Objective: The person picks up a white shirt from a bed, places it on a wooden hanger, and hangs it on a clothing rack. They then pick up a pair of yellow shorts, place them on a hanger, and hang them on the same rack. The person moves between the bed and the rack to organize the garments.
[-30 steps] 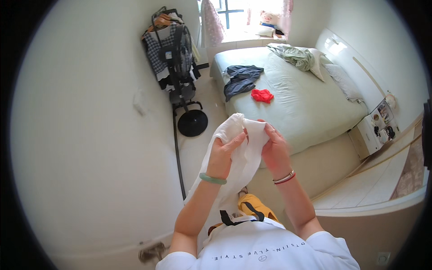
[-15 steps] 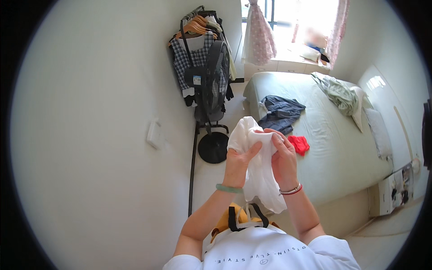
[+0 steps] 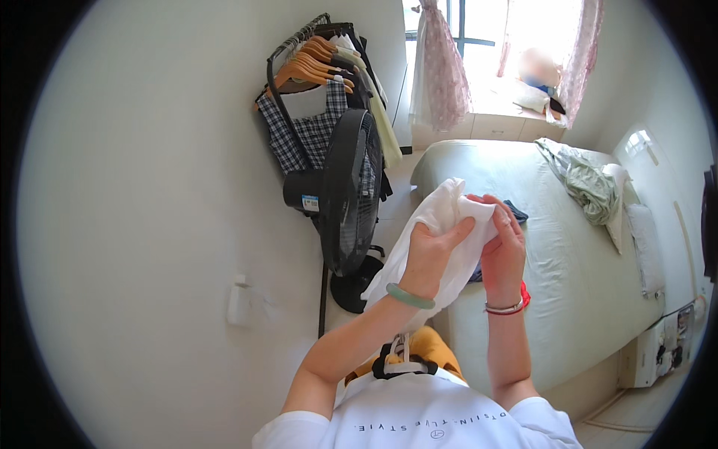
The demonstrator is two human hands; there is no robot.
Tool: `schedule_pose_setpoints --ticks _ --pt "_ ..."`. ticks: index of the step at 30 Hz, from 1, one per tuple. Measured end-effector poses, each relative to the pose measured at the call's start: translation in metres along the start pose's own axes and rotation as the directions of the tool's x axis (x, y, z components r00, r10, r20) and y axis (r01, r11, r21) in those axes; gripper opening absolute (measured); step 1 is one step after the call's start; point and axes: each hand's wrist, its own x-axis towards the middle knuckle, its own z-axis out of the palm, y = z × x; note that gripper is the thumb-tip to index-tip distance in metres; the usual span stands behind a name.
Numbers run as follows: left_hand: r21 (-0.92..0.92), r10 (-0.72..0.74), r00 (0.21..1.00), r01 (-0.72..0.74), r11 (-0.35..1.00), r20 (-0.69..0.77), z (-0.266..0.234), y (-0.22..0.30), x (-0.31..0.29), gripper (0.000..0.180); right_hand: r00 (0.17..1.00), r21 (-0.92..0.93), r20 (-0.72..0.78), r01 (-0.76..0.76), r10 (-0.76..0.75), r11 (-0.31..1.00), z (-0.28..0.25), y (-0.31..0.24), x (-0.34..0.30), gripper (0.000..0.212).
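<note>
A thin white cloth garment [image 3: 441,203] is bunched between my hands, its lower part hanging loose. My left hand [image 3: 428,258] grips it with the thumb stretched along the top. Opposite, my right hand [image 3: 504,258] holds the garment's folded edge between thumb and fingers. A dark blue garment [image 3: 517,212] lies on the bed beyond, mostly hidden behind my right hand and the white cloth. Just past my right wrist peeks a red cloth [image 3: 526,294]. What kind of garment the white one is, I cannot tell.
Left of my hands stands a black floor fan [image 3: 350,194]. Behind it, a clothes rack [image 3: 277,56] carries wooden hangers and a checked dress [image 3: 320,123]. The bed [image 3: 568,292] fills the right side, with a crumpled green cover [image 3: 587,191] and a pillow [image 3: 645,247].
Both hands have moved right in the picture with the white garment, now covering more of the blue and red cloths. The fan and rack appear larger and nearer.
</note>
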Motion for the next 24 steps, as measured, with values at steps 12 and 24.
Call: schedule_pose_setpoints --ticks 12,24 --pt "0.010 0.078 0.939 -0.079 0.997 -0.336 -0.016 0.029 0.152 0.045 0.947 -0.038 0.279 -0.152 0.156 0.988 0.017 0.043 0.221 0.026" --pt "0.088 -0.043 0.890 0.093 0.992 -0.454 -0.022 0.072 0.290 0.051 0.861 -0.113 0.410 -0.280 0.302 0.953 0.033 0.134 0.456 0.027"
